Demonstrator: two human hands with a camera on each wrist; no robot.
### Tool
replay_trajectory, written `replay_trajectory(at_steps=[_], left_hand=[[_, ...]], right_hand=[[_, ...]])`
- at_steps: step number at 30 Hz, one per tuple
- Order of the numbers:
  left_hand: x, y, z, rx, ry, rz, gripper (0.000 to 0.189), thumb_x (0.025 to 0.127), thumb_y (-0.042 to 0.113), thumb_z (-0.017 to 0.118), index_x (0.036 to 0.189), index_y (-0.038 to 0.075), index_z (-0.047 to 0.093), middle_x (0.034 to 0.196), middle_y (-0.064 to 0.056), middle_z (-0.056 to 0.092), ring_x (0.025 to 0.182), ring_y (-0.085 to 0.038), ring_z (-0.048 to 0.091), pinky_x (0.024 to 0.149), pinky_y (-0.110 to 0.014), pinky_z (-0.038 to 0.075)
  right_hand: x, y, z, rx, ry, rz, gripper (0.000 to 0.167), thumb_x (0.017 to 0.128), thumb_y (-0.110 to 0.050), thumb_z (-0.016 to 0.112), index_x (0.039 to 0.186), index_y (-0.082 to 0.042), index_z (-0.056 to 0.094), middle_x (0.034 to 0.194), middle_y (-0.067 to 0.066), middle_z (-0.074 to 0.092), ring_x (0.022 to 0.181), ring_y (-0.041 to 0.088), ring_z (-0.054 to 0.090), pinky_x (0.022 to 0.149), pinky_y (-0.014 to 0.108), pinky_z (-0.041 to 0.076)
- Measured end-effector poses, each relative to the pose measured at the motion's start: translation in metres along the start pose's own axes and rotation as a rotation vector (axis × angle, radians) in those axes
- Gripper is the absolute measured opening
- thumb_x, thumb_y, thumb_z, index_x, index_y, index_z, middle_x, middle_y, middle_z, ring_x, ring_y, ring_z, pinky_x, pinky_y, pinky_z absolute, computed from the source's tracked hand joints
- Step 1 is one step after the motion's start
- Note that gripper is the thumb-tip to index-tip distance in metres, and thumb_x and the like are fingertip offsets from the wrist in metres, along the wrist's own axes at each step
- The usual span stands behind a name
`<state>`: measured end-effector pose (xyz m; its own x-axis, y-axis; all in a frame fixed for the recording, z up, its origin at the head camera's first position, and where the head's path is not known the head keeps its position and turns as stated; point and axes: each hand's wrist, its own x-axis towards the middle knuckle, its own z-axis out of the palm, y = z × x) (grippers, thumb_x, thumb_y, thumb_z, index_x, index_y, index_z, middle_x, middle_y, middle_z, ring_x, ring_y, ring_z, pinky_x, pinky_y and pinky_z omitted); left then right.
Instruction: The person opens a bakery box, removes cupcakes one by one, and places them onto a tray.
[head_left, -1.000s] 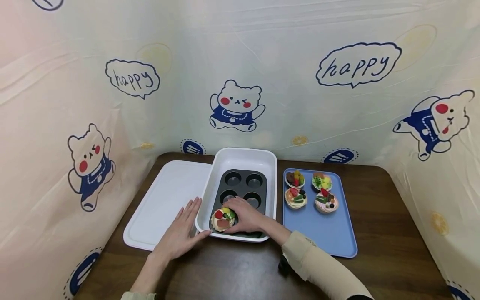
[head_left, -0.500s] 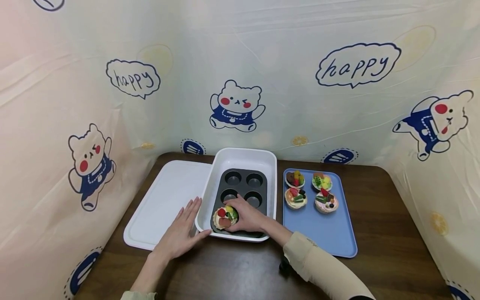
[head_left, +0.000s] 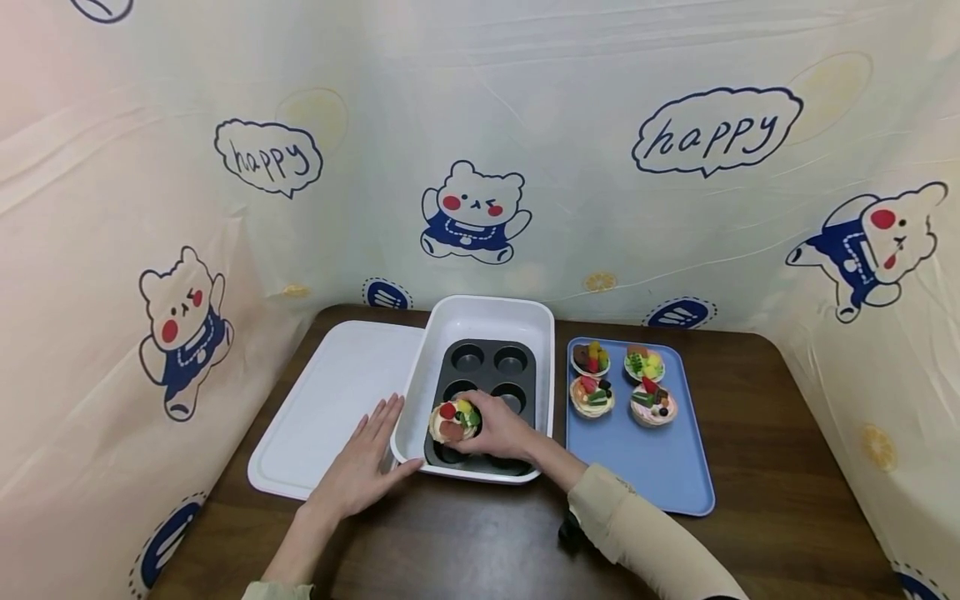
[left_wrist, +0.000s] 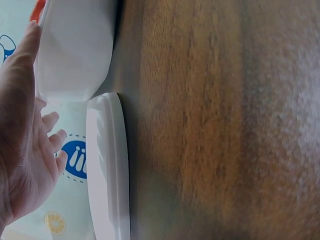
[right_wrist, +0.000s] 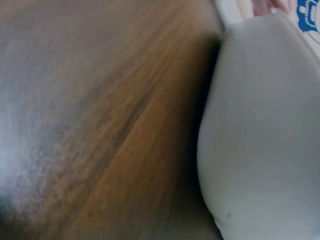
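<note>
My right hand (head_left: pixel 498 427) grips a fruit-topped cupcake (head_left: pixel 453 423) by its side, with a strawberry and yellow and green bits on its cream. It is over the left side of a dark muffin tin (head_left: pixel 525 371), and a cup of the tin shows just below it. The tin lies in a white basin (head_left: pixel 491 312). At the basin's front left corner, my left hand (head_left: pixel 360 467) rests with straight fingers along the wall. The left wrist view shows those fingers beside the white basin wall (left_wrist: pixel 75 50). In the right wrist view, the basin (right_wrist: pixel 265 130) hides my right hand.
A blue tray (head_left: pixel 637 475) on the right bears several more cupcakes (head_left: pixel 652 403) toward its back. On the left, a white tray or board (head_left: pixel 330 400) lies partly under my left hand. All stands on a brown wooden table (head_left: pixel 780 433), with a printed curtain behind.
The cupcake in my right hand has risen and shifted slightly away from me and to the right, baring part of the tin's front left cup. My left hand has stayed still.
</note>
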<state>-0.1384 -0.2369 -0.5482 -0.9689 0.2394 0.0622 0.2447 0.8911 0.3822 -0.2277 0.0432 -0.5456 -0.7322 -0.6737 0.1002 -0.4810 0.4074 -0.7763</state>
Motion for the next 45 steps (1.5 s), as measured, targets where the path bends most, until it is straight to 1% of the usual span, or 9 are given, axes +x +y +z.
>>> replay_trajectory(at_steps=[1, 3, 5, 10, 16, 21, 27, 36, 45], left_hand=[[0.0, 0.0002, -0.0003, -0.005, -0.003, -0.003, 0.108, 0.097, 0.07, 0.069, 0.177, 0.015, 0.021, 0.184, -0.011, 0.026, 0.171, -0.038, 0.026, 0.138, -0.064, 0.026], [0.0003, 0.0004, -0.0005, -0.005, -0.003, -0.001, 0.108, 0.097, 0.07, 0.069, 0.177, 0.015, 0.021, 0.184, -0.011, 0.026, 0.171, -0.038, 0.026, 0.137, -0.064, 0.026], [0.0005, 0.0006, -0.0007, -0.007, -0.005, -0.001, 0.108, 0.098, 0.069, 0.069, 0.177, 0.015, 0.021, 0.184, -0.012, 0.026, 0.171, -0.038, 0.026, 0.138, -0.064, 0.026], [0.0005, 0.0009, -0.0004, -0.006, -0.013, -0.008, 0.108, 0.097, 0.07, 0.068, 0.177, 0.016, 0.02, 0.184, -0.011, 0.026, 0.171, -0.038, 0.026, 0.138, -0.064, 0.026], [0.0003, 0.0006, 0.0001, -0.002, -0.015, -0.013, 0.108, 0.097, 0.071, 0.067, 0.177, 0.016, 0.02, 0.184, -0.011, 0.026, 0.171, -0.038, 0.026, 0.138, -0.064, 0.026], [0.0003, 0.0007, 0.0003, -0.002, -0.011, -0.012, 0.108, 0.098, 0.07, 0.068, 0.177, 0.015, 0.02, 0.184, -0.011, 0.026, 0.171, -0.038, 0.027, 0.138, -0.064, 0.027], [-0.0002, 0.0009, 0.0006, -0.001, -0.01, -0.018, 0.108, 0.098, 0.07, 0.067, 0.177, 0.015, 0.02, 0.184, -0.012, 0.026, 0.171, -0.038, 0.027, 0.137, -0.064, 0.027], [-0.0018, 0.0017, 0.0003, 0.015, 0.009, -0.007, 0.106, 0.099, 0.069, 0.066, 0.177, 0.013, 0.022, 0.183, -0.014, 0.028, 0.169, -0.041, 0.03, 0.135, -0.067, 0.03], [-0.0021, 0.0009, 0.0014, -0.003, -0.004, -0.016, 0.107, 0.099, 0.069, 0.067, 0.177, 0.014, 0.019, 0.184, -0.013, 0.027, 0.17, -0.04, 0.028, 0.136, -0.066, 0.027]], right_hand=[[-0.0002, 0.0001, 0.0, -0.001, 0.007, 0.003, 0.067, 0.086, -0.032, 0.093, 0.143, -0.009, 0.064, 0.13, 0.007, 0.075, 0.113, 0.016, 0.071, 0.105, 0.033, 0.061], [-0.0003, 0.0001, 0.0, -0.01, 0.006, -0.004, 0.068, 0.086, -0.03, 0.092, 0.144, -0.01, 0.063, 0.13, 0.006, 0.074, 0.113, 0.013, 0.07, 0.103, 0.029, 0.06], [-0.0003, 0.0, -0.0003, 0.006, 0.002, -0.002, 0.067, 0.086, -0.028, 0.092, 0.144, -0.012, 0.061, 0.131, 0.005, 0.075, 0.112, 0.012, 0.07, 0.103, 0.027, 0.06], [-0.0004, 0.0003, -0.0015, 0.088, 0.024, 0.019, 0.065, 0.088, -0.024, 0.091, 0.144, -0.014, 0.059, 0.132, 0.003, 0.076, 0.115, 0.012, 0.07, 0.105, 0.029, 0.059], [-0.0003, 0.0011, -0.0016, 0.109, 0.052, 0.013, 0.066, 0.088, -0.024, 0.091, 0.144, -0.014, 0.058, 0.135, 0.003, 0.073, 0.118, 0.013, 0.069, 0.109, 0.032, 0.059], [-0.0002, 0.0006, -0.003, 0.128, 0.083, 0.044, 0.067, 0.087, -0.026, 0.091, 0.144, -0.014, 0.057, 0.136, 0.004, 0.072, 0.12, 0.015, 0.068, 0.11, 0.035, 0.059], [-0.0008, 0.0004, -0.0041, 0.182, 0.125, 0.079, 0.071, 0.087, -0.026, 0.092, 0.146, -0.013, 0.056, 0.138, 0.006, 0.071, 0.121, 0.018, 0.068, 0.11, 0.039, 0.058], [-0.002, -0.0001, -0.0043, 0.191, 0.128, 0.089, 0.071, 0.087, -0.029, 0.092, 0.147, -0.013, 0.056, 0.138, 0.006, 0.071, 0.121, 0.018, 0.068, 0.111, 0.039, 0.058], [-0.0005, 0.0019, -0.0032, 0.177, 0.145, 0.07, 0.069, 0.088, -0.027, 0.092, 0.147, -0.013, 0.057, 0.14, 0.007, 0.07, 0.125, 0.018, 0.068, 0.113, 0.041, 0.058]])
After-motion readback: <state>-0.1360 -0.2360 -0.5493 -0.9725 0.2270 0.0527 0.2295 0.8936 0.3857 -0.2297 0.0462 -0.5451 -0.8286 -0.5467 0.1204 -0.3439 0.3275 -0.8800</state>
